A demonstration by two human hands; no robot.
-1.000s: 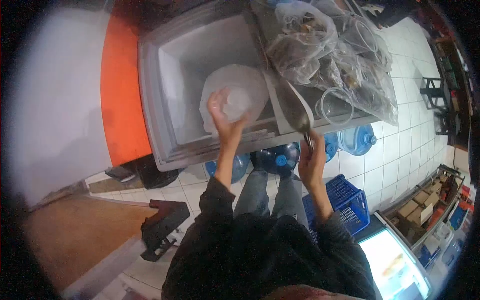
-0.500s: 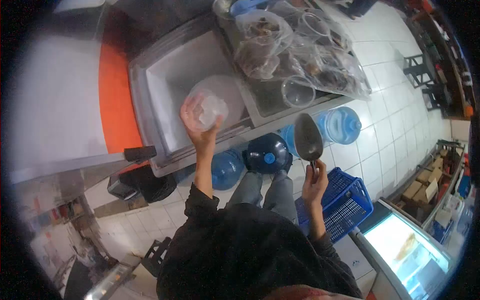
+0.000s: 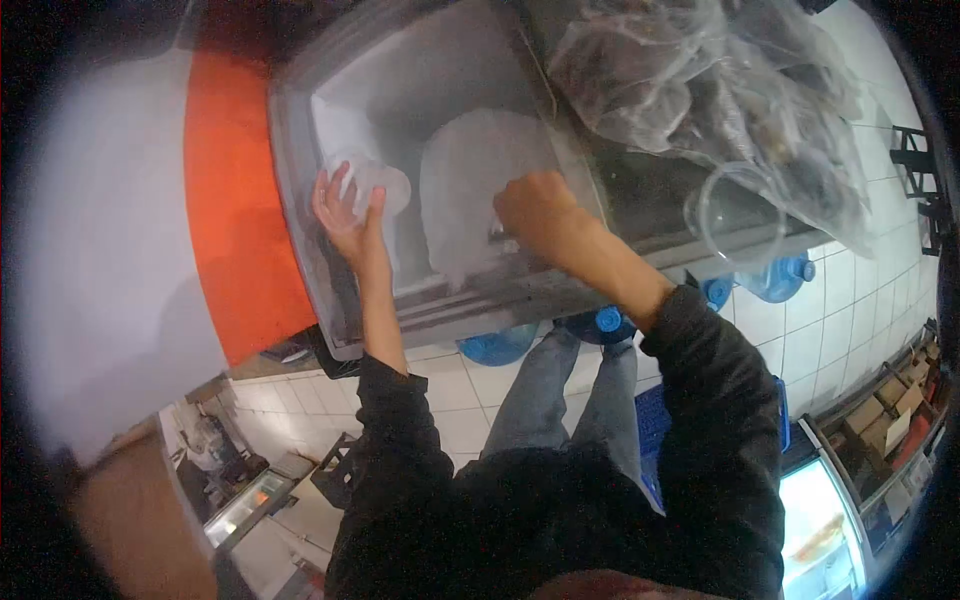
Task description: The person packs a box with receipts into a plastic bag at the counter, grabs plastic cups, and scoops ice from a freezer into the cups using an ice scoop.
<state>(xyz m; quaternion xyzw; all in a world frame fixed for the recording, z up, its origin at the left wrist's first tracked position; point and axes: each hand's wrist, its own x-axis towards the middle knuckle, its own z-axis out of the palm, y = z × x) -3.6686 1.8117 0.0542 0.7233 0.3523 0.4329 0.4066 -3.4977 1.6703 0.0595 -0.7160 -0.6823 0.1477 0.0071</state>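
Observation:
My left hand [image 3: 352, 212] is closed around a clear plastic cup [image 3: 385, 190], held inside the open chest freezer [image 3: 370, 120] near its left wall. Something whitish shows in the cup, but blur hides what it is. Over the freezer's front right part, my right hand [image 3: 540, 215] is a fist around a metal scoop [image 3: 497, 232]. Only a glint of its handle shows; the bowl is hidden. Beneath and left of that fist lies a pale, frosty-looking mass [image 3: 465, 180], which could be ice.
Clear plastic bags [image 3: 700, 80] and a clear round plastic container [image 3: 740, 215] lie on the freezer top at right. Blue water bottles [image 3: 500, 345] stand below the front edge. A blue crate [image 3: 655, 430] is by my right leg. A white and orange panel [image 3: 235, 200] borders the left side.
My right hand has swung the scoop from outside, above the floor, up and left into the freezer. My left hand has shifted the cup toward the freezer's left wall. The view has moved closer.

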